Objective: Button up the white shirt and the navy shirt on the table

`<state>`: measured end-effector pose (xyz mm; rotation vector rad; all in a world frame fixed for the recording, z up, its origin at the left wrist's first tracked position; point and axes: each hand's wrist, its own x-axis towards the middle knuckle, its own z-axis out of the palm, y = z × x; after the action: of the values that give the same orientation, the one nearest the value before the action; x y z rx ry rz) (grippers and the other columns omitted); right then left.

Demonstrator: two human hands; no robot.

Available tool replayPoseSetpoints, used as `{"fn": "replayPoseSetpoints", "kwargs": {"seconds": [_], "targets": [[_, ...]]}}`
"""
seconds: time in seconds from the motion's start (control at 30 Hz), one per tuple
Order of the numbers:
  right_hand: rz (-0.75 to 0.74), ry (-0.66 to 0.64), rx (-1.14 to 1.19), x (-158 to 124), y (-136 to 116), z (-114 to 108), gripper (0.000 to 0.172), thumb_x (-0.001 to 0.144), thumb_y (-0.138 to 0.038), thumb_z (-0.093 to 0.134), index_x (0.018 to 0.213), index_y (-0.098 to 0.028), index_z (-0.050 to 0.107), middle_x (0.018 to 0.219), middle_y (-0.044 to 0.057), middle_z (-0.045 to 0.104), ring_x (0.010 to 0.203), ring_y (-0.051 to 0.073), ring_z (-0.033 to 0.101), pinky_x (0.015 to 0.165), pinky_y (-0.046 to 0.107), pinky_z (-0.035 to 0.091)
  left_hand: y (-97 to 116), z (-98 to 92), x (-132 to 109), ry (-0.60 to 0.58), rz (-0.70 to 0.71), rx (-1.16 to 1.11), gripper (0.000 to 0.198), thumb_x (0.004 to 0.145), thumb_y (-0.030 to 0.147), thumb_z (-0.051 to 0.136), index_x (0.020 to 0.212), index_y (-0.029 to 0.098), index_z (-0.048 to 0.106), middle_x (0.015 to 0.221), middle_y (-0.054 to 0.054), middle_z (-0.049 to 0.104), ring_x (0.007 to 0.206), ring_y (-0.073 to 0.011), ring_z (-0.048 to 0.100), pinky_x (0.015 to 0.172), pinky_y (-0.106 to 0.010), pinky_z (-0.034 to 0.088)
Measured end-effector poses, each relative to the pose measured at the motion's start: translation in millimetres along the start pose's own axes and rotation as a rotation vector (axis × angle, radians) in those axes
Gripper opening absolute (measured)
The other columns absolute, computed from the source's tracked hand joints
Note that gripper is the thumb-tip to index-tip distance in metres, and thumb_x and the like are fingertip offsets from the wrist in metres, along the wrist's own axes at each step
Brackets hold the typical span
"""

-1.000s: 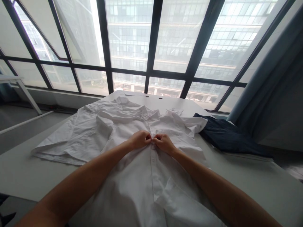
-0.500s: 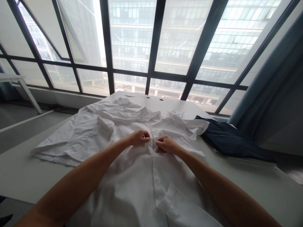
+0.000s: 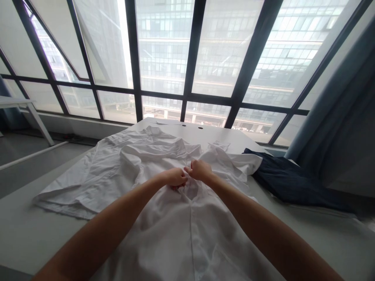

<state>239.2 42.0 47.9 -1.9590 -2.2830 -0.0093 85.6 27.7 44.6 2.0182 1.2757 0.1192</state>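
A white shirt (image 3: 164, 234) lies spread on the table, its front opening running down the middle toward me. My left hand (image 3: 175, 178) is closed on the cloth just left of that opening. Right beside it, slightly higher, my right hand (image 3: 199, 170) pinches the opposite front edge. Between and below the two hands the fabric gapes in a small opening. The fingertips are partly hidden, and any button there is too small to make out. The collar (image 3: 184, 148) lies beyond my hands.
Another white garment (image 3: 96, 168) is spread on the left of the white table (image 3: 20, 214). Folded dark blue cloth (image 3: 293, 181) lies at the right. Two dark round holes mark the table's far end, before the windows. A blue-grey curtain (image 3: 331, 89) hangs at the right.
My right hand has moved up and left, close against the left hand. My left hand has dropped slightly, and the shirt front now gapes below them.
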Motion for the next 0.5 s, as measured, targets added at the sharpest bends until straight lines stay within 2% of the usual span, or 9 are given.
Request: {"fn": "replayPoseSetpoints", "kwargs": {"seconds": [0.13,0.2,0.33,0.43,0.5], "targets": [[0.012,-0.047,0.042,20,0,12,0.023,0.090,-0.031,0.061,0.090,-0.013,0.075,0.092,0.015,0.070,0.085,0.024,0.067,0.068,0.024,0.045,11,-2.9,6,-0.015,-0.158,0.039,0.032,0.088,0.020,0.042,0.064,0.014,0.062,0.057,-0.004,0.062,0.049,-0.0155,0.061,0.052,-0.025,0.050],[0.009,-0.040,0.141,26,7,18,0.020,0.089,-0.023,0.059,0.084,-0.012,0.074,0.084,0.012,0.070,0.079,0.021,0.066,0.065,0.022,0.043,15,-4.8,12,0.110,-0.156,0.124,0.033,0.089,0.022,0.042,0.069,0.012,0.066,0.068,-0.012,0.069,0.062,-0.0205,0.068,0.062,-0.029,0.054],[0.030,0.010,0.516,28,24,28,0.021,0.086,-0.016,0.052,0.069,-0.012,0.064,0.062,0.003,0.062,0.060,0.014,0.060,0.053,0.018,0.038,16,-4.1,32,0.512,0.020,0.332,0.027,0.086,0.023,0.050,0.086,0.011,0.073,0.094,-0.020,0.073,0.093,-0.0273,0.070,0.082,-0.032,0.052],[0.071,0.007,0.840,24,33,37,0.019,0.085,-0.019,0.047,0.069,-0.015,0.057,0.051,-0.002,0.053,0.045,0.012,0.053,0.043,0.017,0.034,10,0.8,43,0.570,0.047,0.340,0.028,0.086,0.028,0.052,0.094,0.012,0.073,0.097,-0.019,0.073,0.096,-0.0308,0.069,0.082,-0.036,0.051],[0.078,0.003,0.995,21,35,43,0.016,0.083,-0.022,0.047,0.069,-0.017,0.053,0.049,-0.004,0.051,0.041,0.012,0.051,0.040,0.017,0.032,5,5.3,45,0.582,0.057,0.318,0.027,0.086,0.031,0.053,0.096,0.015,0.072,0.096,-0.016,0.074,0.095,-0.0307,0.069,0.082,-0.037,0.050]]}}
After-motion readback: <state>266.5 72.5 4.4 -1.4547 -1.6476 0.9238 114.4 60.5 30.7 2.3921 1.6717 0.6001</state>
